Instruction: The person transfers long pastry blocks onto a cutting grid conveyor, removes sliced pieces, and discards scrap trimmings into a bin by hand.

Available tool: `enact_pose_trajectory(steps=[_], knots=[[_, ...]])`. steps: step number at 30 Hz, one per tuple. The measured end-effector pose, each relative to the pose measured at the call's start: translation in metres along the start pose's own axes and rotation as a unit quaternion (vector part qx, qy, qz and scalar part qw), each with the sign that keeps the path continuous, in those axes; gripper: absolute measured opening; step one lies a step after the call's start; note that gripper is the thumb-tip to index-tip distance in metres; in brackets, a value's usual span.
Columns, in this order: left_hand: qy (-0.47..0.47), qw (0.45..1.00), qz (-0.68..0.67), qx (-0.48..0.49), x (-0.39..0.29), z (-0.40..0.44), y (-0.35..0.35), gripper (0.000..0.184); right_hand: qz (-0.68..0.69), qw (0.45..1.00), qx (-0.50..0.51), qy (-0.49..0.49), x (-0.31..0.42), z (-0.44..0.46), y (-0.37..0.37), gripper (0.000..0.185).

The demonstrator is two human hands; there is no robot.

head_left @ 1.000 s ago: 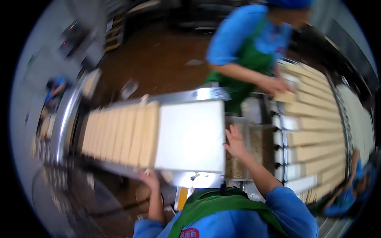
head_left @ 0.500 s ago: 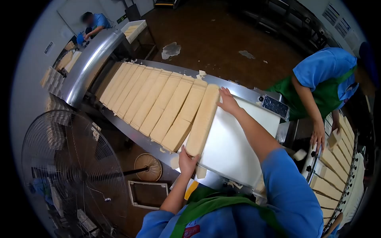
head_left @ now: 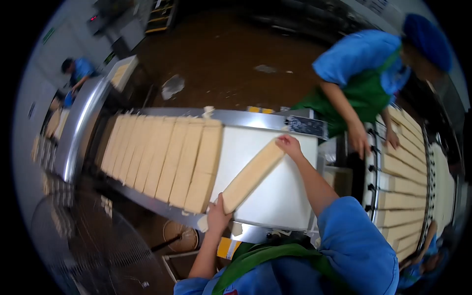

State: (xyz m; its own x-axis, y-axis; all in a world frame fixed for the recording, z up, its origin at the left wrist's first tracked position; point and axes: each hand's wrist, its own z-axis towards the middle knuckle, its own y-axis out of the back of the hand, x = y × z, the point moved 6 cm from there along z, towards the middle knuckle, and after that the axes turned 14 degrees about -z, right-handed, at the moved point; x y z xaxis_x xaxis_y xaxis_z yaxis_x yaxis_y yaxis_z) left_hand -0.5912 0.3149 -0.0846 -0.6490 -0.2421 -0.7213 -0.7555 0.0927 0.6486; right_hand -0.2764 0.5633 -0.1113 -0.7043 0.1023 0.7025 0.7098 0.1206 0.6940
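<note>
A long pale-yellow slab (head_left: 253, 174) lies slantwise over the white belt surface (head_left: 282, 196), and both hands are on its ends. My left hand (head_left: 218, 215) grips the near end, thumb along the side. At the far end, my right hand (head_left: 290, 146) is closed with fingertips pinching the corner. To the left stands a packed row of similar slabs (head_left: 162, 157), side by side, with a gap of bare belt between them and the held one.
A metal housing (head_left: 83, 130) spans the belt's left end. A caged fan (head_left: 93, 241) stands at lower left. A phone-like dark panel (head_left: 306, 127) sits on the far rail. At right, a co-worker (head_left: 361, 78) reaches over a second conveyor (head_left: 404, 191) carrying slabs.
The held slab has come away from the end of the row and moved right, turning slantwise. My right hand went from open fingers to a pinch. The head view shifted.
</note>
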Motion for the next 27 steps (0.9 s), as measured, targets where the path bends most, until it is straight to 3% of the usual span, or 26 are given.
enact_pose_trajectory(steps=[2,3,4,6,7,8,9,10,11,12,16,18,24,27], knots=[[-0.05,0.997,0.042,0.05,-0.007,0.008,0.0,0.092,0.253,0.963,0.032,-0.086,-0.055,-0.057,0.03,0.02],[-0.036,0.994,0.057,0.089,-0.017,0.009,0.002,0.081,0.301,0.946,0.034,-0.112,-0.08,-0.082,0.037,0.019],[-0.037,0.991,0.05,0.117,-0.015,0.012,0.001,0.086,0.35,0.926,0.037,-0.136,-0.102,-0.105,0.043,0.019],[-0.104,0.989,0.068,0.086,-0.014,0.014,-0.006,0.094,0.043,0.988,-0.076,-0.125,-0.116,-0.131,0.075,0.026],[-0.128,0.983,0.076,0.105,-0.016,0.015,-0.015,0.094,-0.13,0.958,-0.251,-0.045,-0.077,-0.151,0.104,0.038],[-0.084,0.989,0.078,0.092,-0.012,0.019,-0.02,0.097,-0.134,0.929,-0.346,0.001,-0.063,-0.157,0.113,0.044],[-0.039,0.993,0.078,0.076,-0.01,0.022,-0.026,0.1,0.002,0.979,-0.202,-0.033,-0.075,-0.147,0.089,0.057],[-0.059,0.99,0.087,0.092,-0.013,0.022,-0.032,0.1,-0.004,0.993,-0.114,0.01,-0.065,-0.149,0.057,0.083],[-0.041,0.992,0.077,0.096,-0.013,0.024,-0.033,0.098,-0.036,0.994,0.098,0.012,-0.044,-0.16,0.037,0.105],[-0.023,0.993,0.067,0.098,-0.015,0.026,-0.037,0.096,-0.278,0.958,0.042,0.052,-0.015,-0.178,0.04,0.109],[-0.073,0.988,0.086,0.101,-0.055,0.012,-0.05,0.094,-0.241,0.97,-0.009,-0.008,-0.036,-0.203,0.071,0.104],[-0.095,0.986,0.134,0.02,-0.091,-0.017,-0.057,0.09,-0.235,0.972,-0.005,-0.032,-0.053,-0.234,0.097,0.103],[-0.178,0.977,0.041,0.108,-0.217,-0.126,-0.129,0.085,-0.225,0.937,-0.264,-0.05,-0.113,-0.42,0.238,0.083],[-0.251,0.953,0.008,0.172,-0.263,-0.181,-0.164,0.084,-0.197,0.935,-0.277,-0.103,-0.144,-0.508,0.289,0.086]])
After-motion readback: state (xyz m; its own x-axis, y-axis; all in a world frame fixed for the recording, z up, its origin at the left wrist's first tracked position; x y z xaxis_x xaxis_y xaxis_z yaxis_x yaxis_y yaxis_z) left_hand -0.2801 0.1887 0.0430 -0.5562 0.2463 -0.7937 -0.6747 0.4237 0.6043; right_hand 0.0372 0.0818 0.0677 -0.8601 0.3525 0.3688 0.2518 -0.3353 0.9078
